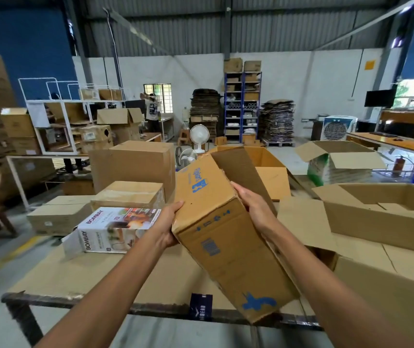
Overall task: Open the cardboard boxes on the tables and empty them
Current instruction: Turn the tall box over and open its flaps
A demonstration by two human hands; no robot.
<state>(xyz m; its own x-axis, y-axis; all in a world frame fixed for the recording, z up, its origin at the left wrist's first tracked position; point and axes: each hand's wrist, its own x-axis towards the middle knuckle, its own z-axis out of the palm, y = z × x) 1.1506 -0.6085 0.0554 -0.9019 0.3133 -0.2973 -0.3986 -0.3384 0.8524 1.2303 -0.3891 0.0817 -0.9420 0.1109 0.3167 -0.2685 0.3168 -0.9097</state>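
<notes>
Cardboard box [221, 237], blue print, is in the air over the table [75, 300]. It is tilted: near end low by the table's front rail, open far end raised away from me.

Left hand [165, 222] clamps the left edge, fingers curled onto the upper face. Right hand [253, 204] grips the upper right edge just below the open flap [238, 167]. Its fingertips pass over the far side, out of sight.

Handling (judged): corrugated, stiff along the folds, softer in the panels, creased at the corners. It sits at a steep tilt between two hands with no support under it, so I take it as light. Best hold is on the folded edges. The flaps would bend.

Not visible: the box interior, so I cannot confirm it is empty. The underside is hidden too.

White printed carton [115, 229] lies on the table just left of the left hand. Small dark packet [201, 306] stands at the front rail, label only partly legible.
</notes>
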